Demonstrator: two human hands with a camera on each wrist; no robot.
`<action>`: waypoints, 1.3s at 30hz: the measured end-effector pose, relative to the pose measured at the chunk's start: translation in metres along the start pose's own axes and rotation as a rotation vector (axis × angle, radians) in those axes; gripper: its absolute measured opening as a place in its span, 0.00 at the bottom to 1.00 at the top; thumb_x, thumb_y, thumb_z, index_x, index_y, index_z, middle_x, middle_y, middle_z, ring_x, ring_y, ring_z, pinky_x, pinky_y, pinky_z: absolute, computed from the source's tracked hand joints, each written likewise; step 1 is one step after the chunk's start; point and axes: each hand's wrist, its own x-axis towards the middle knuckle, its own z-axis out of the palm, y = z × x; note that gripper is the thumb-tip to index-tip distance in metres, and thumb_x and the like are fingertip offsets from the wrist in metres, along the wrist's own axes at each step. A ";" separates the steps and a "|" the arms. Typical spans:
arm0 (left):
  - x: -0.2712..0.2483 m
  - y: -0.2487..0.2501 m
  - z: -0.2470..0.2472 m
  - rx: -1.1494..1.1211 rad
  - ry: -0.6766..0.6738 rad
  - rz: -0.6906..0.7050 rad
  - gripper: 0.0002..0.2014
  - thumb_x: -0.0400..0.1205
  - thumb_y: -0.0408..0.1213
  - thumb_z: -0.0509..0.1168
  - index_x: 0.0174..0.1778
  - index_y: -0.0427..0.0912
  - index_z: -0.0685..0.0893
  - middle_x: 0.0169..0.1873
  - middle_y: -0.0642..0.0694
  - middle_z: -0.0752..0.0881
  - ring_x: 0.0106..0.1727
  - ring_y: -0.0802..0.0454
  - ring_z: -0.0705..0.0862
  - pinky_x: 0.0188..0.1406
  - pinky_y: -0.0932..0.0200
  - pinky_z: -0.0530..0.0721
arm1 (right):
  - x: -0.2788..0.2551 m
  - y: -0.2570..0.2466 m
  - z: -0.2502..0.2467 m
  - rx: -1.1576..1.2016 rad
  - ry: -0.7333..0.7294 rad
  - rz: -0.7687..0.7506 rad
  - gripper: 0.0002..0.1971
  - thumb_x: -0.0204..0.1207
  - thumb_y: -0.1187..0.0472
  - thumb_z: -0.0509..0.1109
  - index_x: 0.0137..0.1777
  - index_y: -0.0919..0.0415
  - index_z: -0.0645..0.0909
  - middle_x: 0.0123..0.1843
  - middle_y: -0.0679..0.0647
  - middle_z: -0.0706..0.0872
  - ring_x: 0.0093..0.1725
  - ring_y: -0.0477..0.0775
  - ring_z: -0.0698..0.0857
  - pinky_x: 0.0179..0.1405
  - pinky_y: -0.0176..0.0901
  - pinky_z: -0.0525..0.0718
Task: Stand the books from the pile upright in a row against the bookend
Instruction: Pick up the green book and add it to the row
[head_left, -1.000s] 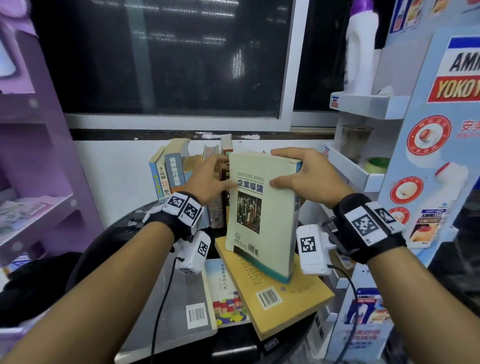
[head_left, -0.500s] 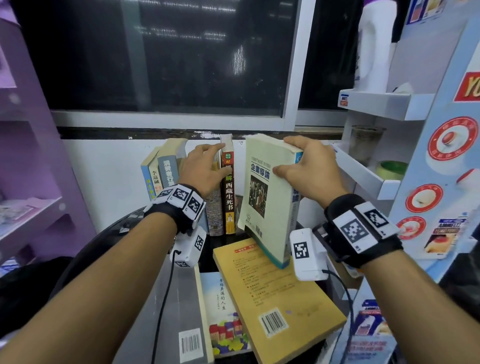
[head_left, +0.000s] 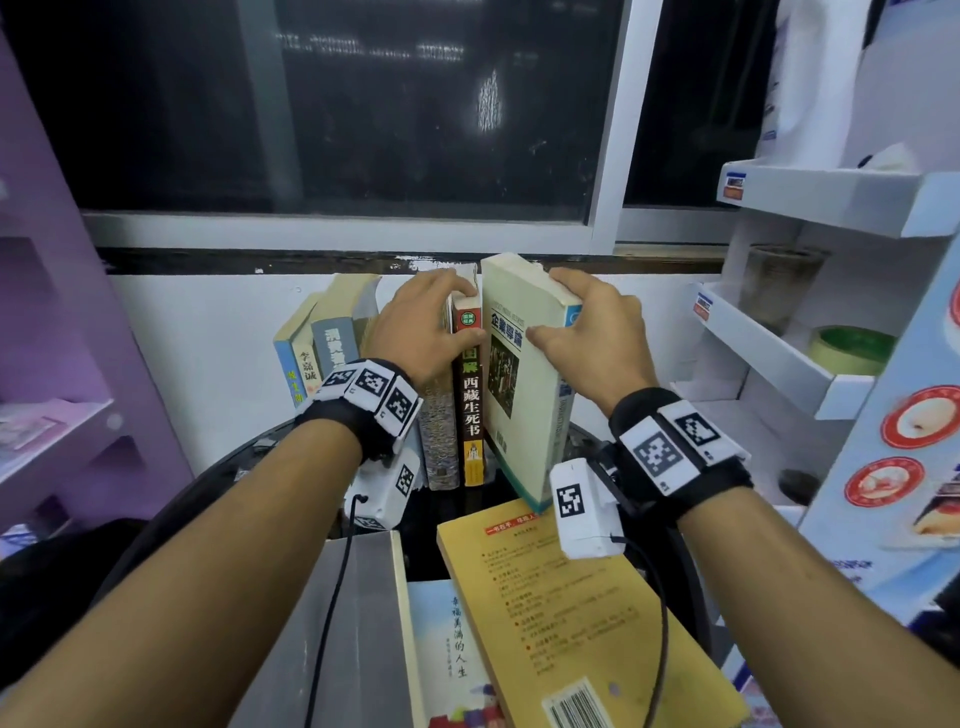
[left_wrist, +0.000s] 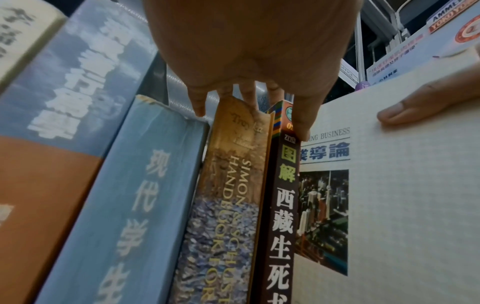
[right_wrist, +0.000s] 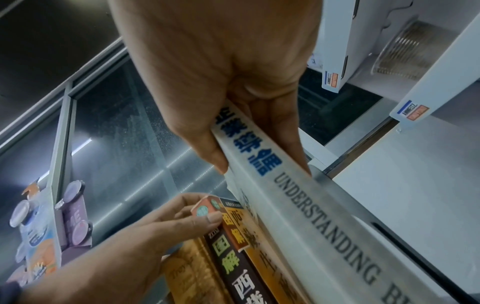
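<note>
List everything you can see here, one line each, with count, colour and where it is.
cream book: one, cream cover with blue title, right end of the row, held nearly upright
dark-spined book: one, brown-black spine, last in the row, beside the cream book
other standing books: several, blue, grey and tan, leaning at the left of the row
yellow book: one, lying flat in front, barcode up
illustrated book: one, pale blue, flat, partly under the yellow book
grey book: one, flat at front left
tape roll: one, green, white shelf at right
purple shelf: one, far left
left hand: steadies the row's top
right hand: grips the cream book's top edge
</note>
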 end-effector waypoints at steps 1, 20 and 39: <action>0.002 -0.002 0.000 -0.035 -0.018 0.000 0.20 0.74 0.49 0.72 0.60 0.56 0.75 0.67 0.50 0.77 0.67 0.49 0.76 0.67 0.41 0.76 | 0.002 0.001 0.004 0.002 -0.005 -0.006 0.31 0.74 0.58 0.75 0.77 0.49 0.71 0.65 0.56 0.81 0.64 0.58 0.79 0.58 0.55 0.87; 0.003 -0.024 0.005 -0.192 -0.065 0.036 0.24 0.75 0.54 0.69 0.67 0.63 0.73 0.67 0.58 0.79 0.65 0.58 0.79 0.66 0.48 0.78 | 0.032 0.020 0.077 -0.018 0.013 -0.044 0.29 0.69 0.57 0.73 0.73 0.50 0.77 0.49 0.60 0.88 0.56 0.64 0.83 0.71 0.57 0.75; 0.003 -0.025 0.006 -0.209 -0.078 0.071 0.25 0.79 0.49 0.68 0.73 0.62 0.72 0.74 0.59 0.73 0.73 0.58 0.72 0.73 0.45 0.73 | 0.031 0.020 0.047 -0.139 -0.427 -0.121 0.58 0.58 0.59 0.87 0.84 0.48 0.53 0.49 0.44 0.84 0.59 0.50 0.82 0.69 0.49 0.77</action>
